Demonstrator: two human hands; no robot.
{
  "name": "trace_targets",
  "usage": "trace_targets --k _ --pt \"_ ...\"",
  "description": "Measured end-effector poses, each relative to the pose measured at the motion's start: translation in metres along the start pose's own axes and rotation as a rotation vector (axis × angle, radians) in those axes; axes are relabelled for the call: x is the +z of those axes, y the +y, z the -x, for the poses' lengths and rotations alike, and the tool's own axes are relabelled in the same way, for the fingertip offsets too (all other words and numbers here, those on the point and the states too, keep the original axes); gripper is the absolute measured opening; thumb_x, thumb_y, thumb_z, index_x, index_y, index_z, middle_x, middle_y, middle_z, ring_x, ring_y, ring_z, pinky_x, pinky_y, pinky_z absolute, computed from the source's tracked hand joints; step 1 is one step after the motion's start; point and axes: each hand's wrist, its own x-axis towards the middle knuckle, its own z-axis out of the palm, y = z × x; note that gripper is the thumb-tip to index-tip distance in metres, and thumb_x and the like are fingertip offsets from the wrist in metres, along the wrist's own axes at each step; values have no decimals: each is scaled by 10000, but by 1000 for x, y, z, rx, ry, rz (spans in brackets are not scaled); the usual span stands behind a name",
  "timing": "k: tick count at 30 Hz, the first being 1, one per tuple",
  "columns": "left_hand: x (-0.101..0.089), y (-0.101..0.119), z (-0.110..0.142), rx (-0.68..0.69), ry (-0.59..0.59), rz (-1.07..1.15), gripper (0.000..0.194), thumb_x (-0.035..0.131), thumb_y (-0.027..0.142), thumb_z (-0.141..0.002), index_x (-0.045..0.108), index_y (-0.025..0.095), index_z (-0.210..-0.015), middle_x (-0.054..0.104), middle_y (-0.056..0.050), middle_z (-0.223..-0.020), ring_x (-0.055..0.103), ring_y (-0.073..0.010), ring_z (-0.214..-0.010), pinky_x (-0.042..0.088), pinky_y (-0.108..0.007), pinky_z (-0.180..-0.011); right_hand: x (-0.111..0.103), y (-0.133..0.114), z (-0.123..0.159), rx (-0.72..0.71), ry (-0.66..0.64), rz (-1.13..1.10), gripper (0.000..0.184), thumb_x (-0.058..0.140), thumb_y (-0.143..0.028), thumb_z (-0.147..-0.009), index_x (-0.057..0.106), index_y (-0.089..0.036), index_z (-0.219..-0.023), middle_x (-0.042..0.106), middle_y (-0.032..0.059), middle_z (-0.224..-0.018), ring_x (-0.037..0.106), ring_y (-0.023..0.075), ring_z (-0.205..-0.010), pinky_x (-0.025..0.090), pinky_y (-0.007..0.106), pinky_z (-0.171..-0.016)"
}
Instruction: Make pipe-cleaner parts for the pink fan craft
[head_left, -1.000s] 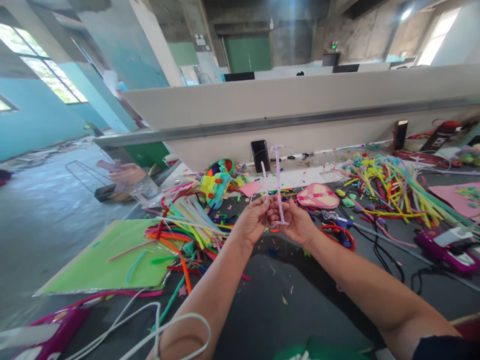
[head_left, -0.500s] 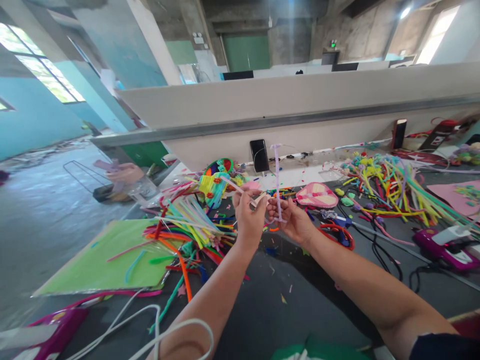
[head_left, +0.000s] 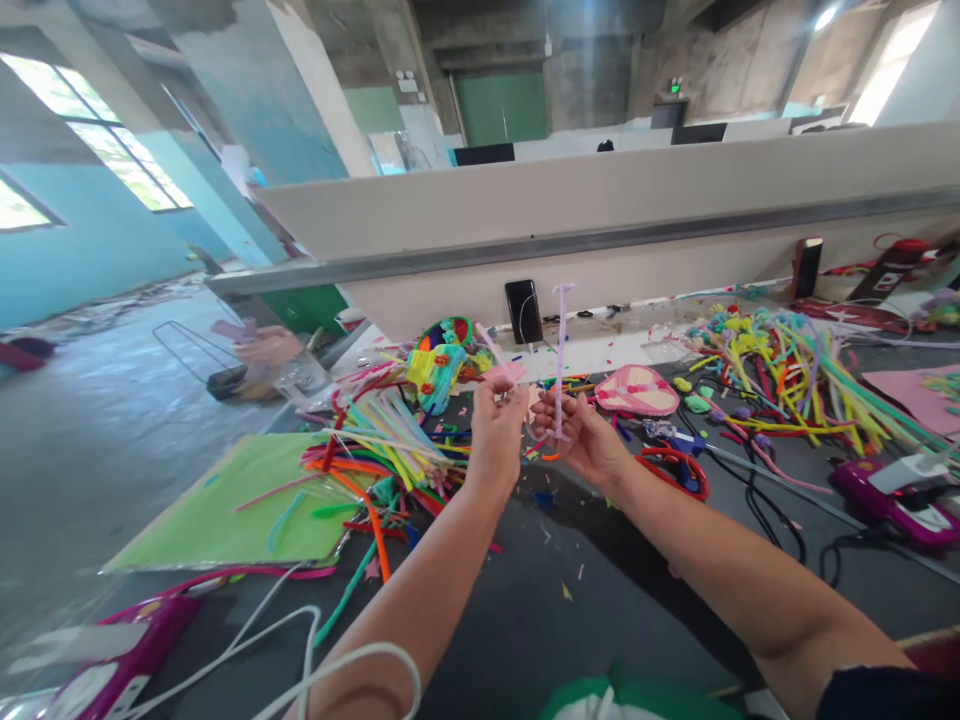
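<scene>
Above the middle of the table, my left hand is closed, pinching a pale lilac pipe cleaner whose end sticks up and to the left. Close by on the right, my right hand has its fingers curled round the lower part of a lilac pipe cleaner shape. This shape stands upright, with a short crosspiece at its top and a bent piece at its foot. Between the two hands a thin lilac loop shows in part. What the left fingertips cover is hidden.
Bundles of coloured pipe cleaners lie left of my hands, beside a green sheet. A pink heart-shaped piece and a glue gun lie at right. A phone leans on the partition. Cables and purple power strips flank the table.
The pipe cleaner in my left hand has swung from slanting left to a steeper angle, and that hand has turned. My right hand still holds the upright shape. The view has shifted slightly.
</scene>
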Motion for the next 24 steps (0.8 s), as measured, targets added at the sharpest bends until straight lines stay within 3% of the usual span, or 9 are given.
trace_targets --k 3,6,9,12,15,17,19,21,24 --pt "-2 -3 3 -98 -106 109 272 688 287 -727 526 185 -920 565 15 -743 533 -78 -570 441 -205 -554 0 -2 -1 5 11 25 440 541 -552 -816 611 -187 -1051 670 86 -1017 623 188 -906 500 335 -797" --pt "-6 -5 5 -230 -274 114 299 673 333 -753 561 153 -964 594 -15 -779 564 -83 -609 466 -212 -587 -1 -5 -2 -1 -42 73 470 630 -526 -762 601 -193 -1092 662 85 -1063 626 183 -920 497 323 -814" --pt "-12 -6 6 -237 -260 76 360 665 344 -761 542 171 -1052 608 -31 -839 600 -115 -691 494 -244 -647 0 -10 -1 -11 -100 124 555 716 -490 -692 578 -199 -1144 650 90 -1101 625 189 -939 499 316 -813" --pt "-17 -5 8 -47 -100 11 466 690 296 -735 493 208 -1149 600 -49 -978 603 -141 -835 499 -265 -734 5 -17 1 29 -140 150 634 736 -489 -668 541 -208 -1202 648 96 -1095 631 195 -931 508 317 -780" --pt "-22 2 16 402 182 -185 611 750 197 -659 476 249 -1203 485 -76 -1261 472 -192 -1175 441 -277 -916 6 -23 3 52 -148 190 654 744 -472 -665 529 -214 -1226 637 98 -1118 631 193 -937 505 284 -738" --pt "-23 6 25 591 184 -313 580 750 154 -646 521 234 -1173 421 -96 -1338 343 -226 -1301 385 -305 -1003 4 -26 3 70 -154 238 630 749 -437 -674 538 -218 -1226 632 98 -1134 628 195 -954 496 266 -726" --pt "-21 6 32 601 25 -361 447 709 133 -685 575 209 -1104 468 -119 -1282 372 -241 -1287 380 -326 -1014 1 -26 3 89 -164 278 590 742 -405 -694 553 -216 -1219 630 102 -1142 619 200 -984 490 282 -758" --pt "-18 3 34 528 -111 -329 388 666 112 -717 578 206 -1083 494 -116 -1234 484 -228 -1187 411 -326 -983 -3 -25 3 93 -166 295 555 736 -392 -703 571 -215 -1203 626 104 -1154 604 204 -1013 482 308 -798" --pt "-16 -5 28 396 -134 -233 371 647 100 -723 546 214 -1061 509 -90 -1172 574 -183 -1042 458 -299 -915 -7 -24 2 100 -155 336 526 731 -399 -705 593 -220 -1179 607 101 -1195 575 213 -1056 475 307 -805"
